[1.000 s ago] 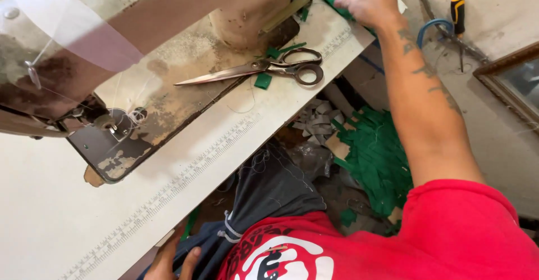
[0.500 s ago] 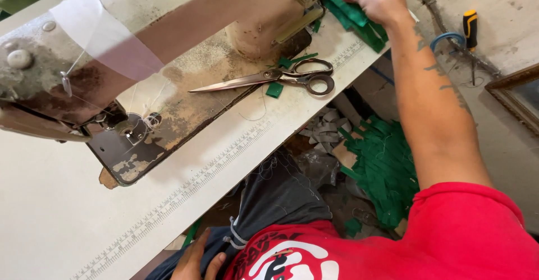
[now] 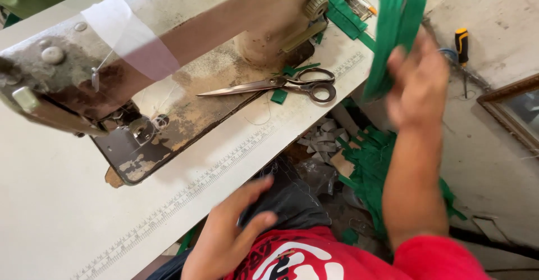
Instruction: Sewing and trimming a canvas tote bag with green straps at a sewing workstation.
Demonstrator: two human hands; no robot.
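Red short-sleeved shirt (image 3: 426, 260), white-and-black graphic on chest; dark grey trousers (image 3: 292, 198); forearms bare.

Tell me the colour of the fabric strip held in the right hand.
Green. The fabric strip hangs from the raised right hand, blurred but plain in the head view.

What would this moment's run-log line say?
right hand: lifting green fabric strip | left hand: empty, near lap | scissors: on sewing machine bed
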